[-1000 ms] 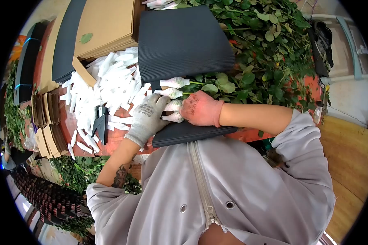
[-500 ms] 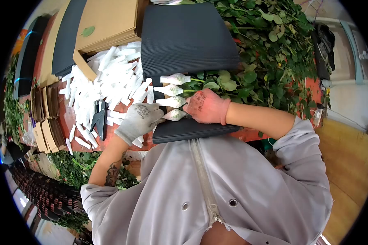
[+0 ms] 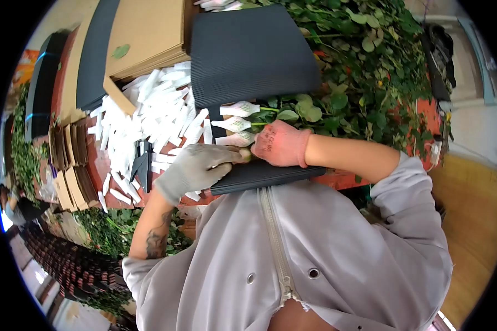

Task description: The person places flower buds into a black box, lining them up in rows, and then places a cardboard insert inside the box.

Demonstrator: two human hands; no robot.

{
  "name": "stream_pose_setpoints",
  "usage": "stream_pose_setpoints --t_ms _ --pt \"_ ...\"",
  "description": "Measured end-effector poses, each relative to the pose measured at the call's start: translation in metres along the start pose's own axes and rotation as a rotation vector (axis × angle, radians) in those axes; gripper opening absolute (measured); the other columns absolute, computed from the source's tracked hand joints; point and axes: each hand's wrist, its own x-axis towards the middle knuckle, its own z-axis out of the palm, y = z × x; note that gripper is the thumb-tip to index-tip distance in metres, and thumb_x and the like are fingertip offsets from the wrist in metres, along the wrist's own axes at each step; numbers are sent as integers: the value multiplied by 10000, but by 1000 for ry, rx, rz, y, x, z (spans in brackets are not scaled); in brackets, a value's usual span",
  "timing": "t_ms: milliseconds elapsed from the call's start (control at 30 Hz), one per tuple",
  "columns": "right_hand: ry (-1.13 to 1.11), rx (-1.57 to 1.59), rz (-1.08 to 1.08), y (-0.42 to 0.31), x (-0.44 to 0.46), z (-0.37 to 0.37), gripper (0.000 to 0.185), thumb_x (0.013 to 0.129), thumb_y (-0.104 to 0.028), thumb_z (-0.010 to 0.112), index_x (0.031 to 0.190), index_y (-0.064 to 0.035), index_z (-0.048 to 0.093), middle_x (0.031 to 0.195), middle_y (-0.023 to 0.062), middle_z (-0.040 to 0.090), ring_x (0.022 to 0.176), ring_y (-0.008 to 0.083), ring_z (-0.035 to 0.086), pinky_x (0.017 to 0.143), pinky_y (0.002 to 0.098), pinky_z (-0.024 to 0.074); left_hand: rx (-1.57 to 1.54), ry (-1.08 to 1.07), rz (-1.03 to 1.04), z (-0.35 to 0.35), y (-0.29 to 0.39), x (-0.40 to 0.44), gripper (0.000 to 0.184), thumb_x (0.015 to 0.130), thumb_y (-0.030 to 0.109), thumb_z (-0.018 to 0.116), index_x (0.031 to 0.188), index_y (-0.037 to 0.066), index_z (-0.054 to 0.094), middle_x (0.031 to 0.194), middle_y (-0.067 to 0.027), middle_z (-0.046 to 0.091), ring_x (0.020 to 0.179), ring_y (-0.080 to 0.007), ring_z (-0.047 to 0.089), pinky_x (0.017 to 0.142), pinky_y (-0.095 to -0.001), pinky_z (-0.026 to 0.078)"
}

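My left hand [image 3: 196, 168], in a grey glove, has its fingertips closed on a greenish rose bud [image 3: 246, 155]. My right hand [image 3: 280, 144], in a pink-red glove, is curled shut at the base of that rose; the stem inside the fist is hidden. Just beyond, three buds in white foam net sleeves lie in a row: a far one [image 3: 239, 109], a middle one [image 3: 232, 124] and a near one [image 3: 234, 139]. Beneath my hands is a black corrugated sheet [image 3: 270, 177]. A second black ribbed sheet [image 3: 254, 55] lies farther back.
Loose white net sleeves [image 3: 154, 110] are heaped at left, by a black tool [image 3: 142, 165]. Stacked cardboard [image 3: 146, 33] stands behind them. Leafy stems [image 3: 364, 71] cover the right side of the red table [image 3: 348, 179]. Folded cardboard pieces [image 3: 72, 185] sit at far left.
My left hand has moved right, over the place where a fourth netted bud showed. A greenish bud now shows at its fingertips. My right hand has barely moved.
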Motion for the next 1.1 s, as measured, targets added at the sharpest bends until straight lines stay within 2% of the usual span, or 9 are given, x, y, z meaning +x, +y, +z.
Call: stream_pose_setpoints --t_ms 67,200,267,367,600,700,800,1000,1100 --pt "36 89 47 -2 -10 -18 202 764 -248 578 831 -63 533 799 87 591 771 248 615 633 389 472 7 -125 -209 8 -9 -1 270 785 63 579 1046 46 646 1040 -136 643 907 -274 630 812 -333 489" --pt "-12 39 352 -6 -10 -26 276 790 -304 573 911 -66 504 876 93 554 806 253 606 661 394 464 -95 -129 -200 14 -16 -5 273 846 203 522 1064 101 651 1084 -81 632 969 -248 600 853 -352 460" --pt "29 -18 292 0 -4 -8 250 784 -274 565 891 -54 512 859 98 558 771 252 610 626 376 468 -32 -146 -196 8 -9 -1 266 807 86 573 1062 62 649 1067 -133 636 941 -276 621 837 -341 479" --pt "-33 -52 233 0 4 -9 201 777 -224 550 873 -48 529 838 101 565 720 242 612 578 354 469 3 -189 -180 11 -18 -3 270 844 194 529 1076 129 652 1109 -52 628 980 -237 601 846 -344 463" --pt "-26 -179 161 -3 8 -2 147 789 -157 490 865 -46 547 790 90 566 675 219 608 543 343 460 52 -134 -87 10 -12 0 243 842 202 546 1045 128 658 1044 -64 643 946 -234 608 802 -350 475" --pt "119 -174 116 -2 3 5 147 793 -151 487 877 -45 546 795 87 565 671 214 607 542 341 458 409 220 -314 3 8 11 201 842 307 570 949 151 639 855 -34 618 803 -234 616 661 -361 486" --pt "62 -187 143 -1 6 0 146 794 -141 487 888 -45 545 808 88 567 680 212 609 541 340 458 686 -8 -398 21 -23 10 206 838 338 564 879 142 614 849 -29 600 767 -225 613 634 -364 481" --pt "-7 -138 230 2 6 3 143 793 -130 491 891 -39 540 822 94 566 695 226 612 552 345 464 687 84 -73 9 -50 -21 163 831 320 565 786 164 579 775 -15 552 681 -211 588 619 -362 473" --pt "43 -99 206 3 4 6 175 800 -145 485 925 -38 546 836 99 561 710 222 596 567 339 459 654 90 -346 -7 -60 -48 125 833 239 566 874 130 614 855 -26 593 755 -233 612 658 -364 484"
